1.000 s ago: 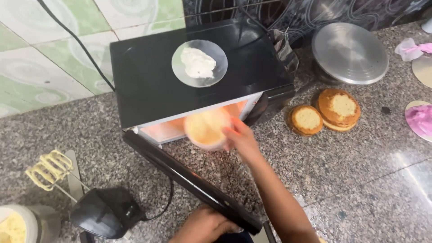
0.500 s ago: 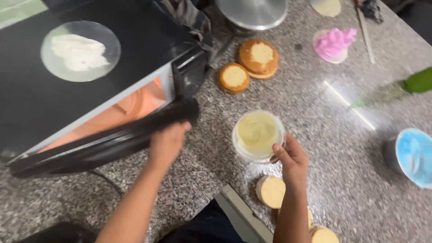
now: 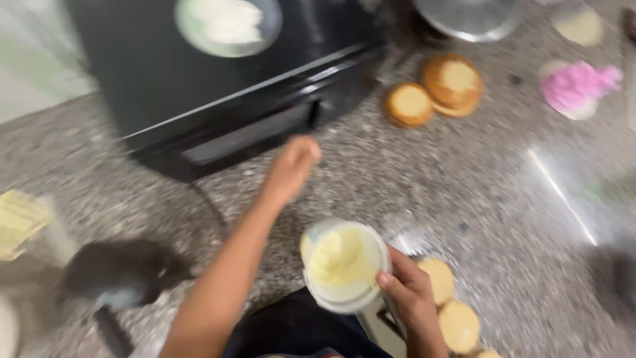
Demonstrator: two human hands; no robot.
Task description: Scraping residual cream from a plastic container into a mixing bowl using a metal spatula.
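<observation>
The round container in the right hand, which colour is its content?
Pale yellow inside the round container, seen in the head view.

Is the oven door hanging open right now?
No, the black oven has its door flat against the front, and the left hand hovers just off it while the right hand holds a round container.

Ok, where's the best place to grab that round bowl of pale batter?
Probably the bowl by its outer wall just below the rim, coming from its right side, as the right hand does. It sits upright and open-topped, so a side grip likely keeps fingers out of the filling.
</observation>
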